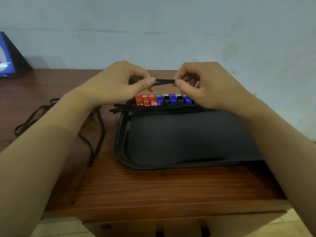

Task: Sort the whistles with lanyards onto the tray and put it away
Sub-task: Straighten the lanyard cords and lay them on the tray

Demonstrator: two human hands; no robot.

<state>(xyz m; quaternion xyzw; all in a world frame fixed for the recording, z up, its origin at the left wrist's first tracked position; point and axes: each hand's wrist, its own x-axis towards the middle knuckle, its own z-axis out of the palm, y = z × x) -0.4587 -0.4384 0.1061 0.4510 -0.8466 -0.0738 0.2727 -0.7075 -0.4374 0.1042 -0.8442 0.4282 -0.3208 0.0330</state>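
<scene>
A black tray [188, 139] lies on the wooden table [153, 185]. Along its far edge stands a row of whistles [164, 99]: orange ones on the left, then blue and black ones, their black lanyards bundled in front of them. Above that row, my left hand [118, 84] and my right hand [203, 82] each pinch one end of a short stretch of black lanyard [165, 81], pulled taut between thumbs and fingers. Whether a whistle hangs from this lanyard is hidden by my hands.
Loose black lanyards [51, 115] sprawl on the table left of the tray, partly under my left forearm. A dark stand with a blue screen [6, 55] sits at the far left against the pale wall. The table's front edge runs just below the tray.
</scene>
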